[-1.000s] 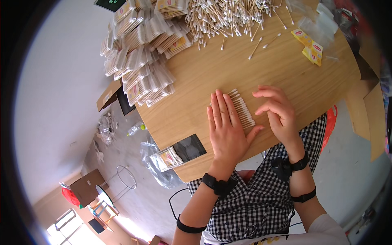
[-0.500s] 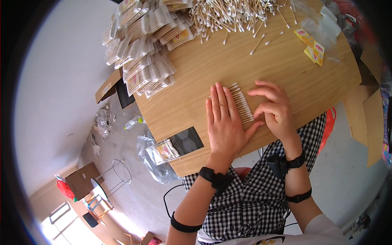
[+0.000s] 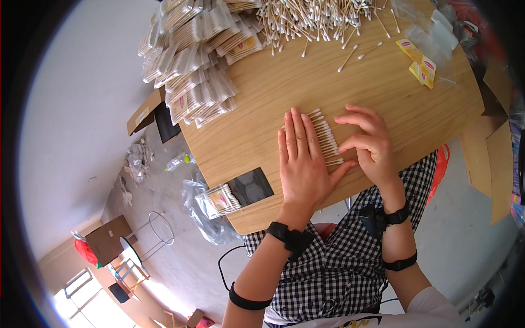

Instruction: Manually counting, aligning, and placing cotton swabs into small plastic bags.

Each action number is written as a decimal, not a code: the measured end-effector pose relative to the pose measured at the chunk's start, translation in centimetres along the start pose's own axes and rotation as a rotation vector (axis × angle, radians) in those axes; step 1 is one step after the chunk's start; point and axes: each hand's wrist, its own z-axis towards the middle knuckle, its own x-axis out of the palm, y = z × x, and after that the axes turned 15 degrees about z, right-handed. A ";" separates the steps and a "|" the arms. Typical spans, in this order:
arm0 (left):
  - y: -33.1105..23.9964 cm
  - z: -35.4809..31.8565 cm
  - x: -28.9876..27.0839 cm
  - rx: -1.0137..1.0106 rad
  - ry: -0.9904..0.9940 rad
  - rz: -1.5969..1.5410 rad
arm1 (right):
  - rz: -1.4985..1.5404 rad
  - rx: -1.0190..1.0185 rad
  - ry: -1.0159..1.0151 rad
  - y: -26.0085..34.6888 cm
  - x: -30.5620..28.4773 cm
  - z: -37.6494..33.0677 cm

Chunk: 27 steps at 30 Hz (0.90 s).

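A flat row of cotton swabs (image 3: pixel 326 134) lies on the wooden table (image 3: pixel 262 126), white tips lined up toward the right. My left hand (image 3: pixel 303 164) rests flat across this row, fingers stretched out, hiding much of the sticks. One swab at the near end sits a little apart from the others, by my left thumb. Just right of the tips is my right hand (image 3: pixel 371 143), fingers curved and apart, with nothing seen between them. Left of my left hand, a clear packet of swabs (image 3: pixel 223 200) with a yellow card lies beside a dark rectangular pad (image 3: pixel 253 186).
Many filled swab packets (image 3: pixel 191 65) are heaped at the table's far left. A large pile of loose swabs (image 3: pixel 311 16) covers the far middle, with a few strays nearer. Yellow cards (image 3: pixel 421 71) and clear plastic bags (image 3: pixel 437 35) lie far right. A cardboard box (image 3: pixel 486 147) stands beyond the right edge.
One swab at the near end of the row now lies separated from the rest, near my left thumb. My hands have barely shifted.
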 end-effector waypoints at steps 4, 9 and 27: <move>0.1 0.0 0.1 -0.002 -0.007 0.000 | -0.032 -0.008 0.025 0.0 0.0 0.0; 0.0 0.0 0.1 -0.005 -0.009 -0.018 | 0.003 0.023 -0.014 -0.1 0.1 -0.1; 0.0 0.0 0.0 -0.005 -0.009 -0.027 | -0.046 0.036 0.004 0.3 0.2 0.3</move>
